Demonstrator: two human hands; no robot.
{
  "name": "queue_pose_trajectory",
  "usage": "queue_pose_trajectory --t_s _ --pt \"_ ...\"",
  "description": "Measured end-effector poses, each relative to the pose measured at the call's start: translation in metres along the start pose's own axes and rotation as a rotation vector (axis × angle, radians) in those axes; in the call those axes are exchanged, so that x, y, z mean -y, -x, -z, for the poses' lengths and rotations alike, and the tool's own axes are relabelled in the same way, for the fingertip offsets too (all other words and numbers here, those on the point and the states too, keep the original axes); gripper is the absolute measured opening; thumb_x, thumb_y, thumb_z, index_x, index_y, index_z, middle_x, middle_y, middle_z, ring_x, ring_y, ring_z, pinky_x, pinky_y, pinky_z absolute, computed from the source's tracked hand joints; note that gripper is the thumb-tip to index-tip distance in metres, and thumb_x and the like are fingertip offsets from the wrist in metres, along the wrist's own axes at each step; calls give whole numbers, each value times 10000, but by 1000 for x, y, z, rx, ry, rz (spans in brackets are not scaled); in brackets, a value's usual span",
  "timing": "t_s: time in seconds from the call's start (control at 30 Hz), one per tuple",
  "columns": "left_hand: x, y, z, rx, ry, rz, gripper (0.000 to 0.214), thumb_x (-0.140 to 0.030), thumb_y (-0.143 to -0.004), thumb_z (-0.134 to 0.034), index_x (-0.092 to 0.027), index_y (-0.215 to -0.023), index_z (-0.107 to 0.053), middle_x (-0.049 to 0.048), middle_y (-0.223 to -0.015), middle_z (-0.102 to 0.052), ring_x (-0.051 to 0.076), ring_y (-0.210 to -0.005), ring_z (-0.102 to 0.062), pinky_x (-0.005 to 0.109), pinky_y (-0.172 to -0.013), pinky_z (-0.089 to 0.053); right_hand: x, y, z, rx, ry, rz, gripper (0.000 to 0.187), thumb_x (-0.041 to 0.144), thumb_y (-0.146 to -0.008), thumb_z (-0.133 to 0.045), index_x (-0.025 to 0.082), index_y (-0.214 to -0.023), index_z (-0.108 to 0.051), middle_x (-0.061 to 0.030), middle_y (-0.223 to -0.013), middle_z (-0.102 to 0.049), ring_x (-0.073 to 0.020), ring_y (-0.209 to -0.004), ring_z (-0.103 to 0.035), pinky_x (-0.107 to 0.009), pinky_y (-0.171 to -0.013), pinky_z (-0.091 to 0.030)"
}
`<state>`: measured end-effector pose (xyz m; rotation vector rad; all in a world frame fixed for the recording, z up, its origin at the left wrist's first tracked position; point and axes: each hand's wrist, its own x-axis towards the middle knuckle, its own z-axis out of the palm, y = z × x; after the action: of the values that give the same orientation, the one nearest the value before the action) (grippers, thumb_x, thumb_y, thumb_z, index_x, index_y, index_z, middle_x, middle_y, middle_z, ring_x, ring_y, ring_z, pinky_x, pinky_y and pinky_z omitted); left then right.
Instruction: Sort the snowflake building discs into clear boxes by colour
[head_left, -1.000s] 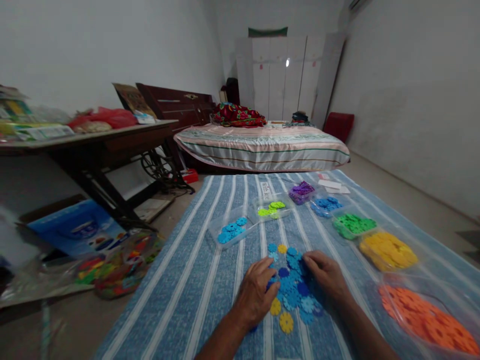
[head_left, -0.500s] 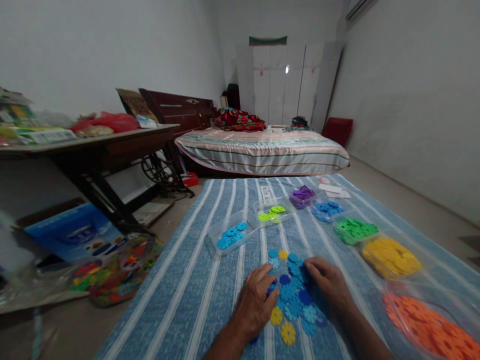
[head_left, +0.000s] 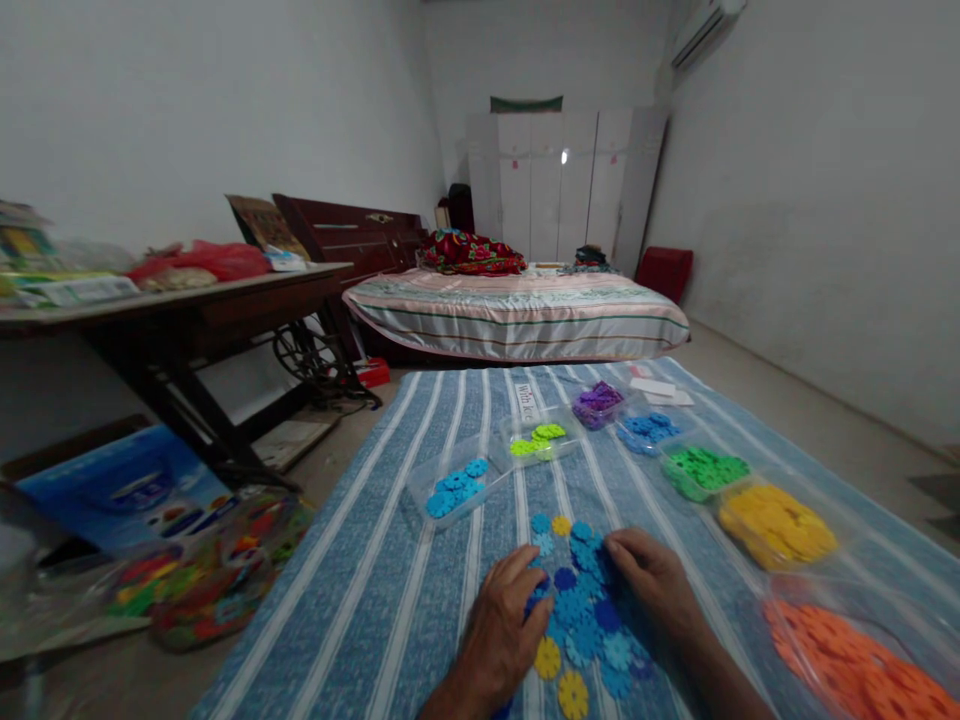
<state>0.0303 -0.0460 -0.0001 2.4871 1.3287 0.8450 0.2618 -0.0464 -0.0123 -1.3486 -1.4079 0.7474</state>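
A loose pile of notched plastic discs (head_left: pixel 577 610), mostly light blue with some dark blue and yellow ones, lies on the striped cloth between my hands. At its left edge is my left hand (head_left: pixel 504 620), its fingers and thumb curled around dark blue discs (head_left: pixel 537 592) that show in the gap. My right hand (head_left: pixel 651 578) rests at the pile's right edge with its fingers closed, thumb and forefinger together beside the light blue discs. Whatever its fingers hold is hidden. Two yellow discs (head_left: pixel 573 694) lie at the pile's near side.
Clear boxes hold sorted discs: a light blue box (head_left: pixel 448 515), lime discs (head_left: pixel 538 438), purple discs (head_left: pixel 598 402), blue discs (head_left: pixel 649 430), green discs (head_left: pixel 705 472), yellow discs (head_left: pixel 776 525) and orange discs (head_left: pixel 862 660). White cards (head_left: pixel 654 388) lie at the back. A bed (head_left: pixel 517 320) stands beyond.
The view has tilted up slightly, so the scene sits lower. Both hands stay at the pile in nearly the same pose, with no clear change in the discs.
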Motion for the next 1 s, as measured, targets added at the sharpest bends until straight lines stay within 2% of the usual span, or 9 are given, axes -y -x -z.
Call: queue_pose_trajectory --t_s 0.33,0.67,1.0 --pt "9 3 -4 -43 -3 -48 235 -293 -844 -569 -232 -1054 -656 102 -1236 -644 245 -1157 -596 397 -970 -522 -3 -1 -3 8 -9 0 382 502 -878 -517 179 -745 -671 -38 -725 -585 -187 -698 -545 -288 -642 -420" --pt "12 2 -6 -95 -23 -95 187 -244 -794 -639 -227 -979 -659 79 -1187 -674 225 -1099 -632 348 -944 -535 -8 0 -6 36 -32 -20 366 474 -897 -496 175 -764 -659 -27 -749 -564 -178 -726 -535 -273 -664 -412" --pt "15 4 -5 -151 2 -171 221 -237 -817 -602 -213 -1034 -633 107 -1191 -666 225 -1111 -626 350 -931 -541 -11 0 -6 46 13 -34 366 475 -896 -490 181 -752 -654 -26 -739 -559 -181 -719 -528 -273 -662 -407"
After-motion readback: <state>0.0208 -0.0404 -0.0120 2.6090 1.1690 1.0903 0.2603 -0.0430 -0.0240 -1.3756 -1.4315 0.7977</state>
